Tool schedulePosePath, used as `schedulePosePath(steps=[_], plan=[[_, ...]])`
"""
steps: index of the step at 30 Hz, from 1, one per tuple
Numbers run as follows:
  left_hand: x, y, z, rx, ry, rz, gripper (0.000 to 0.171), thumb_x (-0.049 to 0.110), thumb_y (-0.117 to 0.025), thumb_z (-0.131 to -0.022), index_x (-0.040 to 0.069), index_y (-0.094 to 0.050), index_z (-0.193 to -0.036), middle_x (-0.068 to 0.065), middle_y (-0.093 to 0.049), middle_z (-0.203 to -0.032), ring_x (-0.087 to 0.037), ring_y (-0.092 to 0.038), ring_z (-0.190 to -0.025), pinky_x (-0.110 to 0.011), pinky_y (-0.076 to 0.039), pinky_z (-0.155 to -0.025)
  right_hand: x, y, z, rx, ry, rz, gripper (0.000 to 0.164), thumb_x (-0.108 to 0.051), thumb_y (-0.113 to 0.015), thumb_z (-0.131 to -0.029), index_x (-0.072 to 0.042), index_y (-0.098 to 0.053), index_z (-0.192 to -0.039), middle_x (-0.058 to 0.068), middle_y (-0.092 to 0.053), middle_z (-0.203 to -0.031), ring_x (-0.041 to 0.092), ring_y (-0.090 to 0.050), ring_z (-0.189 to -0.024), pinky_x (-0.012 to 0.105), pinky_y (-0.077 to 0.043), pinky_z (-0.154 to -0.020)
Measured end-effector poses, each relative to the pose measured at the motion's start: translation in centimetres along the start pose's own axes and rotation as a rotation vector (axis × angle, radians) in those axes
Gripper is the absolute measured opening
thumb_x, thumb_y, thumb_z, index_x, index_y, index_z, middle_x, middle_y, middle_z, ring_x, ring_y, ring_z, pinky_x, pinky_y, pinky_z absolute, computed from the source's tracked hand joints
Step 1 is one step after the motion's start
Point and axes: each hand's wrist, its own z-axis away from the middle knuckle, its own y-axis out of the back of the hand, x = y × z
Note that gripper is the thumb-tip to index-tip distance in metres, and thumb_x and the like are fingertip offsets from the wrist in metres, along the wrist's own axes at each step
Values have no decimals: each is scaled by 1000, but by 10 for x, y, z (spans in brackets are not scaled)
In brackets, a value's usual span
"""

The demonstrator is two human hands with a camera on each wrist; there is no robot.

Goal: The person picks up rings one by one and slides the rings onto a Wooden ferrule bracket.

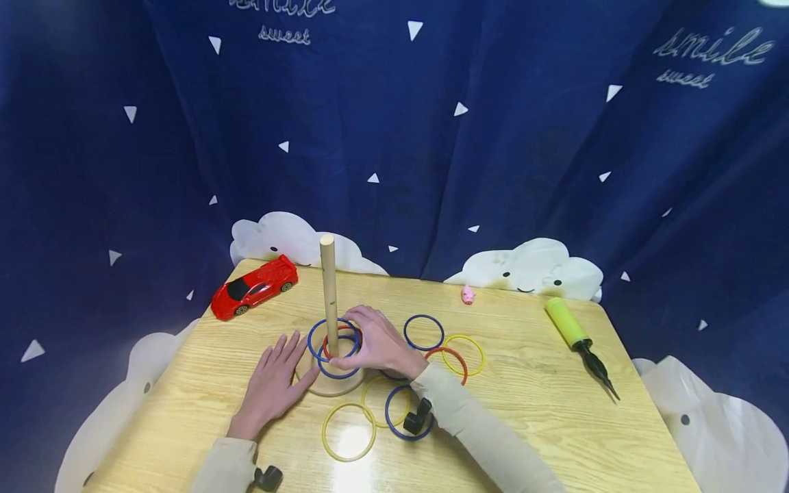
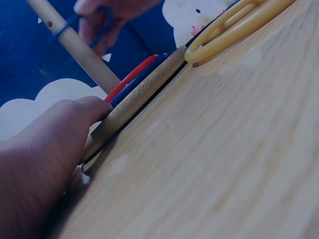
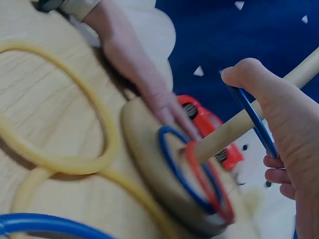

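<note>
Where right fingers (image 3: 278, 175) pinch, one blue ring (image 3: 261, 132) is hidden

From my end the head view reads bright and fairly even across the tabletop (image 1: 530, 370), with a blown-out patch of glare inside a yellow ring (image 1: 348, 459) at the near side and the curtain (image 1: 394, 123) falling dark toward the corners. My left wrist feed is dimmer and bluish, with deep shadow below the left hand (image 2: 50, 144) and the right hand (image 2: 112, 25) soft-edged; my right wrist feed looks slightly hazy, fine detail smeared.
</note>
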Motion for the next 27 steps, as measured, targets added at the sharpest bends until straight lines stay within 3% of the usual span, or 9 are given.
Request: schedulePosePath(steps=[6, 10, 19, 27], plan=[[0, -2, -1, 7, -10, 3, 76, 61, -52, -103, 17, -39, -163, -12, -35, -168, -40, -25, -157, -61, -18, -125, 8, -25, 7, -5, -30, 35, 81, -67, -85, -70, -10, -71, -126, -1, -67, -124, 15, -59, -119, 35, -49, -102], [-2, -2, -1, 5, -18, -5, 75, 60, -51, -103, 18, -37, -164, -12, -35, -168, -40, -24, -157, -62, -18, -125, 10, -33, 11, -32, -51, 77, 85, -70, -83, -70, -12, -69, -131, -1, -67, -126, 16, -58, -122, 35, -48, -104], [-3, -3, -1, -6, -41, 4, 84, 64, -57, -99, 15, -36, -164, -14, -33, -169, -41, -22, -157, -61, -15, -125, 8, -42, 13, -66, -58, 171, 87, -72, -79, -71, -12, -68, -132, 2, -64, -131, 19, -56, -127, 36, -45, -110], [-3, 1, 1, -19, -42, -2, 88, 65, -59, -97, 16, -34, -165, -14, -31, -170, -41, -21, -158, -61, -15, -125, 6, -41, 19, -72, -72, 154, 91, -73, -73, -77, -13, -58, -143, 3, -56, -142, 22, -47, -138, 41, -40, -116]])
